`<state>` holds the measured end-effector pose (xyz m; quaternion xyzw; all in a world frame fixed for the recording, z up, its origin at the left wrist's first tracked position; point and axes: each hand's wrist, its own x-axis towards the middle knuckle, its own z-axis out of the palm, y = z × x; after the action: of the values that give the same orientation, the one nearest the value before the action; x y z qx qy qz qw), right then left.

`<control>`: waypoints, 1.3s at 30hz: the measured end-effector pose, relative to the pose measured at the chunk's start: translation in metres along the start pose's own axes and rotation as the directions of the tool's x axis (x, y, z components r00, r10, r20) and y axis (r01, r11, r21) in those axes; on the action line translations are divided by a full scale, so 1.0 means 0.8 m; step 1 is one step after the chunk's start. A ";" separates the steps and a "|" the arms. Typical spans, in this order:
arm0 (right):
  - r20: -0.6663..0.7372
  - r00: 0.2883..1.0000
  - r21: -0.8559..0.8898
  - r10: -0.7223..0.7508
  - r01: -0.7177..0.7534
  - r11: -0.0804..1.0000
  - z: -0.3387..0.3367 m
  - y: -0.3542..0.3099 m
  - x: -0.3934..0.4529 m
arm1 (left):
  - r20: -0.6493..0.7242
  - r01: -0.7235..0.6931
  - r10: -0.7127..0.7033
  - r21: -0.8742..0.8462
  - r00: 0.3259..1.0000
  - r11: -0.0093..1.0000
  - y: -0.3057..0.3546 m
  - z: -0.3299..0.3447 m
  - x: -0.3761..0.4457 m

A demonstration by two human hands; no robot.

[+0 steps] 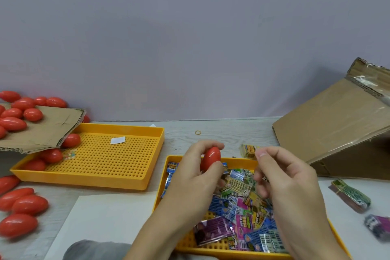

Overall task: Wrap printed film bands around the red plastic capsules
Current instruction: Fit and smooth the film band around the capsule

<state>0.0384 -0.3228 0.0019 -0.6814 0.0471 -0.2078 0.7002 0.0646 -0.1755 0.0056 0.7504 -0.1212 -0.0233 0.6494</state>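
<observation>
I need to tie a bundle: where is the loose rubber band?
In the head view, the rubber band lies on the table near its far edge, just beyond the left hand, between the two yellow trays.

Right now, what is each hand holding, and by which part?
The left hand grips a red capsule around its lower half, its pointed top left bare. The right hand has curled fingers; whether they pinch a film band cannot be told.

Packing workbench: perforated trays (118,182), cardboard box (337,129), loose capsules (25,205).
</observation>
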 end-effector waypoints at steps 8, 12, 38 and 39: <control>0.008 0.996 -0.093 -0.086 0.086 0.992 -0.004 -0.001 0.002 | -0.025 -0.042 0.039 -0.107 0.999 0.993 0.000 -0.003 0.005; 0.024 0.998 -0.080 -0.066 0.068 0.994 -0.003 0.001 0.002 | 0.005 -0.023 0.024 -0.106 1.000 0.994 0.000 -0.004 0.005; 0.044 0.994 -0.211 -0.099 0.106 0.972 -0.002 -0.002 -0.002 | -0.002 -0.151 0.151 -0.054 0.989 0.987 0.000 -0.001 0.005; 0.038 0.995 -0.204 -0.095 0.101 0.974 -0.002 -0.002 -0.002 | 0.010 -0.151 0.152 -0.059 0.988 0.987 0.001 -0.001 0.004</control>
<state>0.0363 -0.3236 0.0032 -0.7544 0.0247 -0.2263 0.6156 0.0682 -0.1757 0.0065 0.7197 -0.1818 0.0174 0.6699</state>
